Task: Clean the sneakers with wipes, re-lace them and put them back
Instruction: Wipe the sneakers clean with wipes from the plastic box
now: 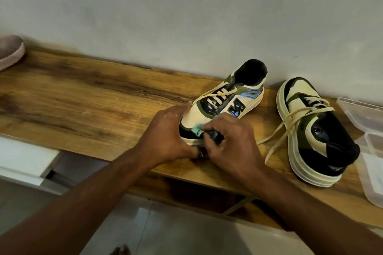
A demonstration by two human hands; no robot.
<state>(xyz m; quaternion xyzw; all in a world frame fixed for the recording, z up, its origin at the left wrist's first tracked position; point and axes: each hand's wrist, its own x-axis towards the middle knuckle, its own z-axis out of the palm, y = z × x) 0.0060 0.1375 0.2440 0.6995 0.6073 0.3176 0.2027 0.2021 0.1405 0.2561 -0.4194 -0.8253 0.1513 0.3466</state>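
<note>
Left hand (165, 130) cups the sneaker (223, 101) toe, right hand (232, 141) pinches a wipe (198, 130); toe points toward the person, heel toward the wall.

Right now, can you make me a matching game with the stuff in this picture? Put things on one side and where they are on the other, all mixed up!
Things:
1. wipe
2. sneaker with loose laces
3. pink shoe
4. clear plastic box

Places:
A. far left end of the wooden shelf
B. pinched in the right hand against the toe of the held sneaker
C. right edge of the picture
D. between the held sneaker and the box

Pairs: 1-B, 2-D, 3-A, 4-C
</note>
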